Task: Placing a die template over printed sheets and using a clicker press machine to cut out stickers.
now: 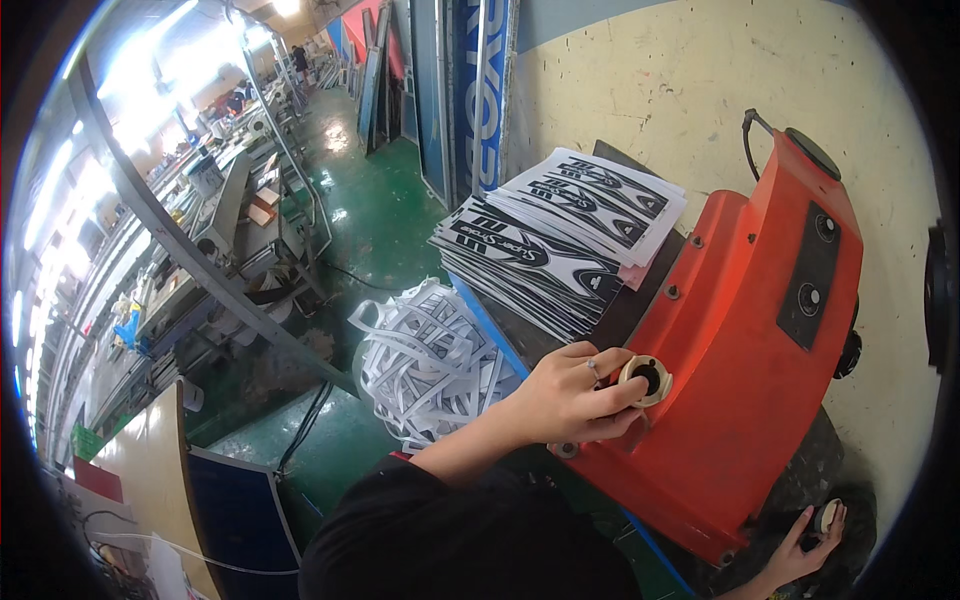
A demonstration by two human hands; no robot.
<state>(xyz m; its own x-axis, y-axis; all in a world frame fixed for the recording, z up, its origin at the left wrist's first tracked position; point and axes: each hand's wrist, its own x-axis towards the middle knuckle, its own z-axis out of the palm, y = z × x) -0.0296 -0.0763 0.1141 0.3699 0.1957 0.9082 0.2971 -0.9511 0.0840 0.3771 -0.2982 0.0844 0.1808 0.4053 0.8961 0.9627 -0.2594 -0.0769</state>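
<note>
My left hand [585,395], with a ring on one finger, reaches to the near-left side of a large red machine [690,400]. Its fingers curl round a cream ring-shaped button housing [646,381] with a dark centre, and one fingertip lies at its opening. At the lower right my right hand [808,548] is closed about a similar round button housing [826,516], black with a cream face, past the machine's other end. Whether either button is pressed in, I cannot tell. A stack of printed black-and-white sheets [530,262] lies on the dark machine table beyond my left hand.
White paper offcut strips [430,360] heap up left of the table. A black panel with two dials [820,280] sits on the machine's side. Framed screens [440,100] lean by the beige wall [630,80]. A metal post [170,220] and long workbenches [220,230] stand farther left.
</note>
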